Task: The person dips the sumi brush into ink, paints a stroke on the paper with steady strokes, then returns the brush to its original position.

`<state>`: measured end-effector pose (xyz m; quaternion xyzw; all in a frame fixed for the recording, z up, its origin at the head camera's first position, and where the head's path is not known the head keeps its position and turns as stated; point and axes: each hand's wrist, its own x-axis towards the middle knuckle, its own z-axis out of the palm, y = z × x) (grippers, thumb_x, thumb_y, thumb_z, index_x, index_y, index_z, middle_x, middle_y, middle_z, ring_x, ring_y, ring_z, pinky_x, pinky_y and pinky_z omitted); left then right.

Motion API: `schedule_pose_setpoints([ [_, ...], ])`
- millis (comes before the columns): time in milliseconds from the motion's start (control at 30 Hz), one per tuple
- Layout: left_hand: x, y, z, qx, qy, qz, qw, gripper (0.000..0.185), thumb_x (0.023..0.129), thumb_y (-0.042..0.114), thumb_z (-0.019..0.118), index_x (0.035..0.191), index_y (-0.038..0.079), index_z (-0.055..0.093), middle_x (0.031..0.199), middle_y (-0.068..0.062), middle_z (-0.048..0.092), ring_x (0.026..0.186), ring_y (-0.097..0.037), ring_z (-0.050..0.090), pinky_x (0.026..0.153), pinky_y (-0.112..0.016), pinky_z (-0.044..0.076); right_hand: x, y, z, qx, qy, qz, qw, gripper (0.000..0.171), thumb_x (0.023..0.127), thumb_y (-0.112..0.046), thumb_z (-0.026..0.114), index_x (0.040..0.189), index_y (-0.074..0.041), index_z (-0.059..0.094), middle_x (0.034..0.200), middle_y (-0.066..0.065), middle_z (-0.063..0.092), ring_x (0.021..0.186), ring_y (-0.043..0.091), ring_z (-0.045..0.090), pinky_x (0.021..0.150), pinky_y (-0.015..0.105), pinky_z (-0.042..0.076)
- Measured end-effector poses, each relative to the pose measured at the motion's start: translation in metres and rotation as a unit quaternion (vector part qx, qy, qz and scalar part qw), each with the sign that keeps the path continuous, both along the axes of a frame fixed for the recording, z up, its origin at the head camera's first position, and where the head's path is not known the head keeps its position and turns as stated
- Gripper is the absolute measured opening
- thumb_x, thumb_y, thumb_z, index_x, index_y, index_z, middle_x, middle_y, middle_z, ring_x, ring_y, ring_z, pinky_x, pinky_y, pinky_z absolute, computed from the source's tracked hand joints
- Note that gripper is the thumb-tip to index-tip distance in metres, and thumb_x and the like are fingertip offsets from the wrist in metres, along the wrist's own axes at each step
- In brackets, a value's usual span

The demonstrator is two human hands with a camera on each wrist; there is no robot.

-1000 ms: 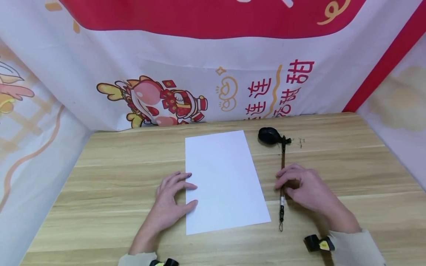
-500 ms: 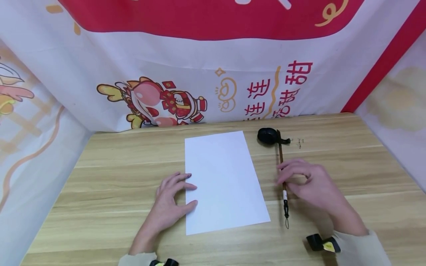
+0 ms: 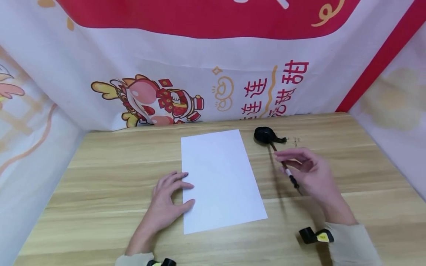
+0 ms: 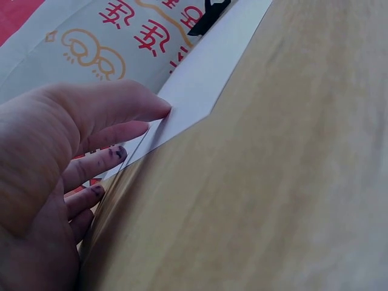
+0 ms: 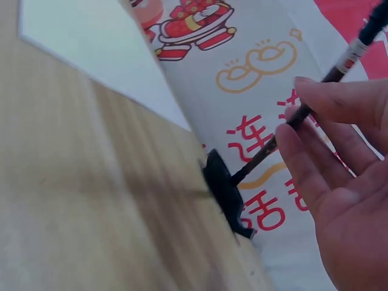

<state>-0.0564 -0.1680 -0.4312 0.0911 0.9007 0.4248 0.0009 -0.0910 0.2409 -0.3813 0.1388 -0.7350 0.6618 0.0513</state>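
Note:
My right hand (image 3: 307, 171) pinches the brown handle of a calligraphy brush (image 5: 260, 155) between thumb and fingertips. The brush slants, its looped end towards me and its tip at the black inkstone (image 3: 264, 135); the tip itself is hidden against the stone. A blank white sheet of paper (image 3: 221, 181) lies in the middle of the table. On its left edge rests my left hand (image 3: 169, 197), fingers spread, with thumb and fingertips touching the paper. Dark smudges mark some left fingertips (image 4: 118, 154) in the left wrist view.
The wooden table (image 3: 100, 184) bears small dark marks (image 3: 296, 141) right of the inkstone. A printed white and red cloth (image 3: 186, 51) hangs along the table's back edge, with more cloth at both sides.
My right hand has lifted the brush from lying along the inkstone and table and tilted it, bringing its tip end over the stone. The left hand stays on the paper.

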Motion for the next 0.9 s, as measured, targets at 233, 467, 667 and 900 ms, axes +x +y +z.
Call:
schedule_pose_setpoints([
  [233, -0.002, -0.001, 0.002, 0.002, 0.007, -0.006, 1.0, 0.036, 0.083, 0.021, 0.091, 0.116, 0.027, 0.078, 0.161, -0.004, 0.057, 0.159, -0.038, 0.032, 0.127, -0.074, 0.009, -0.022, -0.006, 0.027, -0.032, -0.001, -0.08, 0.996, 0.043, 0.093, 0.008, 0.077, 0.134, -0.002, 0.068, 0.116, -0.003, 0.083, 0.106, 0.01, 0.079, 0.095, 0.019, 0.06],
  [467, 0.0, -0.001, 0.0, 0.0, 0.005, 0.001, 1.0, 0.035, 0.083, 0.021, 0.091, 0.114, 0.027, 0.078, 0.16, -0.002, 0.058, 0.159, -0.038, 0.032, 0.126, -0.073, 0.011, -0.056, -0.017, 0.045, -0.117, 0.012, -0.144, 0.982, 0.034, 0.091, 0.003, 0.081, 0.123, -0.001, 0.07, 0.104, -0.002, 0.084, 0.097, 0.01, 0.079, 0.09, 0.021, 0.063],
  [667, 0.002, 0.0, -0.001, 0.001, 0.0, 0.005, 1.0, 0.036, 0.082, 0.018, 0.092, 0.114, 0.027, 0.078, 0.16, -0.001, 0.058, 0.159, -0.037, 0.031, 0.126, -0.072, 0.011, -0.08, -0.024, 0.052, -0.115, 0.039, -0.209, 0.97, 0.03, 0.088, 0.0, 0.086, 0.114, -0.007, 0.072, 0.1, 0.001, 0.079, 0.093, 0.014, 0.075, 0.081, 0.024, 0.065],
  [900, 0.002, -0.001, 0.003, 0.005, 0.001, 0.007, 1.0, 0.034, 0.082, 0.022, 0.092, 0.114, 0.027, 0.078, 0.159, -0.001, 0.059, 0.159, -0.037, 0.032, 0.127, -0.072, 0.012, -0.099, -0.029, 0.056, -0.068, 0.063, -0.252, 0.963, 0.03, 0.094, -0.007, 0.082, 0.12, -0.008, 0.069, 0.105, -0.001, 0.074, 0.097, 0.015, 0.07, 0.076, 0.02, 0.064],
])
